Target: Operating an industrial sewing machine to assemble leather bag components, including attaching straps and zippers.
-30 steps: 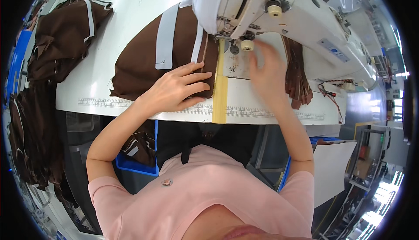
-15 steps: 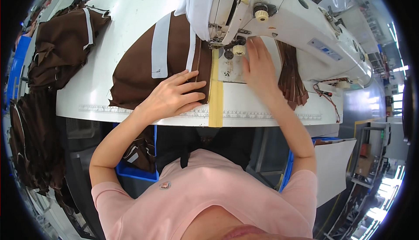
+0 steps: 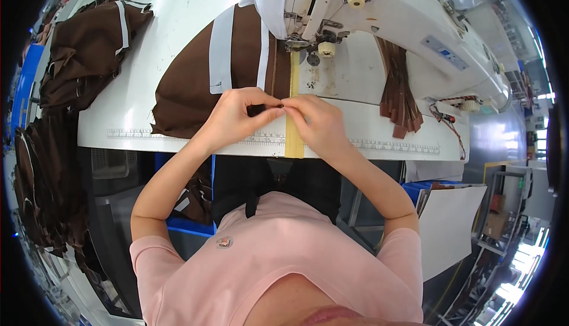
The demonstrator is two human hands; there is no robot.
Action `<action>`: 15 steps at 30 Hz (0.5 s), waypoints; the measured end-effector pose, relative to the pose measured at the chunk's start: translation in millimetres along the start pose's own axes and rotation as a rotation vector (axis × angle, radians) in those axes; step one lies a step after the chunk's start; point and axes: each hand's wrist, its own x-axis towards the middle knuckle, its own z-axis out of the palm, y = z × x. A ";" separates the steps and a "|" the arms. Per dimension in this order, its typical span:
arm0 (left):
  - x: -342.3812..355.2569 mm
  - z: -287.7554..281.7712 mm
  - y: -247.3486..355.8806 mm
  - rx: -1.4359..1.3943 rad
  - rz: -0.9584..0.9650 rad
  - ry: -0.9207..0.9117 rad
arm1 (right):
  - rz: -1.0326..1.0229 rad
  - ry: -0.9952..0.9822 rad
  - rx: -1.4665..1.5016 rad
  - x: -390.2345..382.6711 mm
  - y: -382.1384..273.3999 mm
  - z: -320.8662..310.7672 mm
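A brown fabric panel with pale strips lies on the white sewing table, its far end running under the sewing machine's needle area. Along its right edge runs a zipper with metal teeth, beside a strip of yellow tape. My left hand is closed in a pinch on the panel's near corner, with brown cloth showing between thumb and fingers. Against it, fingertip to fingertip, my right hand pinches the same corner at the zipper's end. The exact bit between the fingertips is hidden.
Folded brown strips lie right of the needle area. Brown fabric pieces are heaped at the left, with more hanging over the table's side. A printed ruler follows the near edge. A blue bin stands below.
My right hand has come from beside the needle area to the panel's near corner. My left hand, flat on the cloth before, now pinches that corner beside it.
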 end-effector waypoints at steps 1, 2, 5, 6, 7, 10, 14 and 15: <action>-0.6 2.5 -2.5 0.014 0.012 0.002 | -0.122 0.021 -0.092 -4.4 3.8 1.9; 0.2 3.3 -3.3 -0.011 -0.019 -0.013 | -0.244 0.041 -0.184 -7.4 5.9 2.2; 0.5 7.6 -6.3 -0.034 -0.123 0.011 | -0.485 0.101 -0.353 -10.6 3.7 1.6; 2.1 10.5 -10.8 -0.032 -0.121 0.010 | -0.486 0.104 -0.354 -10.1 3.2 1.7; 6.9 13.5 -18.1 0.039 0.009 0.125 | -0.461 0.100 -0.335 -8.8 3.1 1.9; 42.9 -20.2 -45.4 0.173 0.167 0.616 | -0.429 0.064 -0.312 -19.7 4.9 0.5; 45.2 -51.5 -17.4 0.206 0.178 0.509 | -0.460 -0.088 -0.267 -21.4 20.5 -8.2; 37.4 -39.6 -6.2 0.234 0.279 0.396 | -0.459 -0.084 -0.271 -20.8 19.9 -9.2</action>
